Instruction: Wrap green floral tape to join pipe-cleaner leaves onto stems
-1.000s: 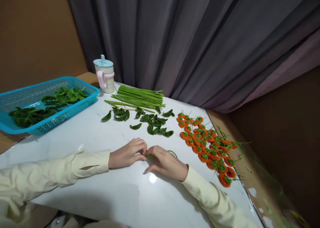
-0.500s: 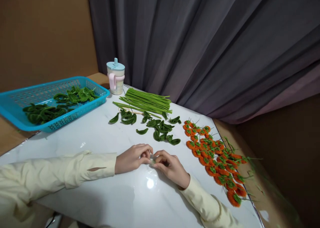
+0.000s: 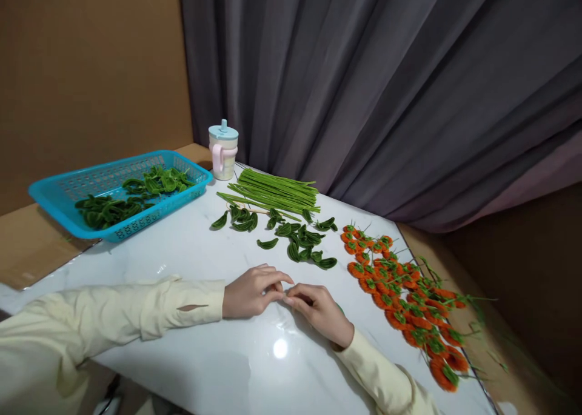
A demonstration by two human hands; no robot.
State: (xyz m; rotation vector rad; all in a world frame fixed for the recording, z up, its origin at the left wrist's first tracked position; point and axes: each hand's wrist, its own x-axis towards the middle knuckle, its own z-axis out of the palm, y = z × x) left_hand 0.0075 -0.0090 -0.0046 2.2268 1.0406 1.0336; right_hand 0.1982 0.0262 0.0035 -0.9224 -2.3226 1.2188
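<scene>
Holds left hand (image 3: 254,291) and right hand (image 3: 321,313) close together, with grip too hidden to tell; may fumble through slack pinching.

A glossy white table (image 3: 227,360), faintly veined in grey, is bearing several groups of things. Towards its far edge, bright green stems (image 3: 275,191) are lying in a loosely parallel pile, and dark green leaf shapes (image 3: 293,250) are spreading just in front of them. Orange pieces with green tops (image 3: 416,322) are crowding the right side, some stalks overhanging the edge, while a lidded cup (image 3: 222,169) is standing at the far left corner
</scene>
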